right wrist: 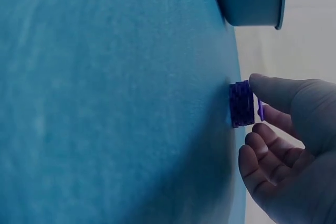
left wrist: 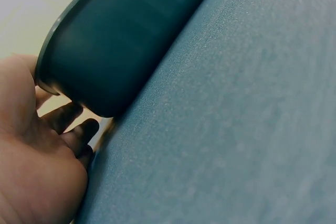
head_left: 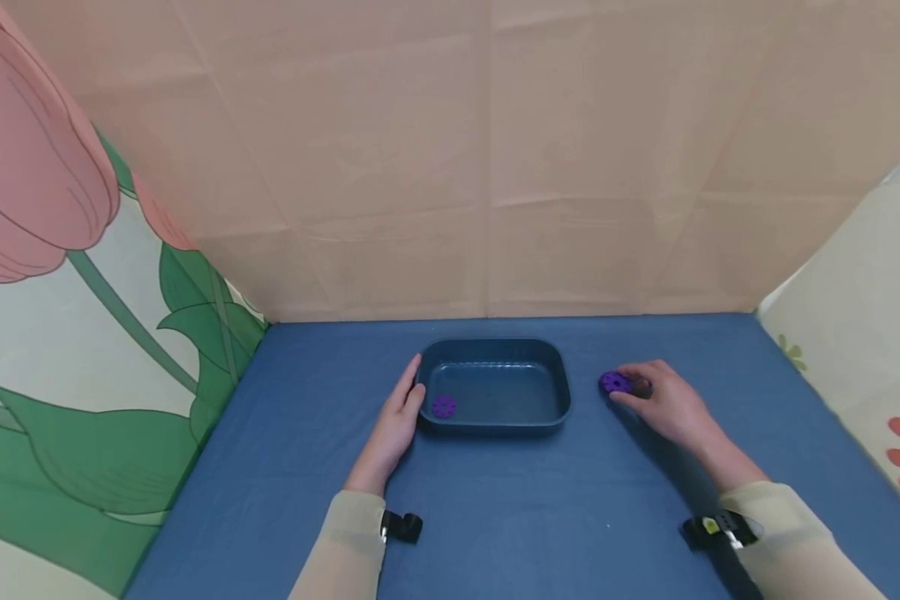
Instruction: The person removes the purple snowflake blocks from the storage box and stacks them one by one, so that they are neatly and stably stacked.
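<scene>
My left hand (head_left: 397, 417) rests against the left side of a dark blue tray (head_left: 495, 427), fingers fairly straight, thumb at its rim. Inside the tray's near left corner lies a purple slotted disc (head_left: 444, 407), flower-like in outline. To the right of the tray, a small stack of purple slotted discs (right wrist: 241, 104) stands on the blue cloth. Thumb and forefinger of my right hand (head_left: 667, 404) close around the stack's top, pinching a thin purple disc (right wrist: 260, 109) there. The other right fingers curl loosely beside the stack.
A blue cloth (head_left: 495, 517) covers the table. Behind it hangs a beige sheet (head_left: 480, 167). A panel with tulips (head_left: 82, 358) borders the left side, and a pale flowered panel (head_left: 870, 333) borders the right. Dark cameras are strapped to both wrists.
</scene>
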A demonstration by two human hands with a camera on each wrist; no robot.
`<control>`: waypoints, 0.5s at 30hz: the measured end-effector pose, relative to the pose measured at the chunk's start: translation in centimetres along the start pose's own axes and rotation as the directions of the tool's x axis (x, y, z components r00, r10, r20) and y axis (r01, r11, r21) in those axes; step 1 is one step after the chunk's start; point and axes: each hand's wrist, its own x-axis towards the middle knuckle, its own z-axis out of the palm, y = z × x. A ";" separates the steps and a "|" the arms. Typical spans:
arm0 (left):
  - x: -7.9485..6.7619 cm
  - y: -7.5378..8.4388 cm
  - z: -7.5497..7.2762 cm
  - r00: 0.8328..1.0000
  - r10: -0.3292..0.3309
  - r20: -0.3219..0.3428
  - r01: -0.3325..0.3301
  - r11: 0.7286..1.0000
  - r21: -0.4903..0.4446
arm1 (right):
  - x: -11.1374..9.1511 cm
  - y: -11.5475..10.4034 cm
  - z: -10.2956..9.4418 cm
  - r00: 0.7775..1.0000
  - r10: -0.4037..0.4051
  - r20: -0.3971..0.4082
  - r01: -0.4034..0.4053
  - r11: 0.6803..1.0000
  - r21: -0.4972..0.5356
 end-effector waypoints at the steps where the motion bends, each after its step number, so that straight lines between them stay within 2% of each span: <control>1: 0.0 0.0 0.0 1.000 0.004 -0.001 -0.004 1.000 0.000 | 0.0 0.0 0.1 1.000 0.003 0.001 -0.003 1.000 -0.002; 15: -0.1 0.3 0.0 1.000 0.005 -0.002 -0.005 1.000 -0.003 | 0.5 0.0 0.7 0.999 0.037 0.008 -0.037 0.999 0.006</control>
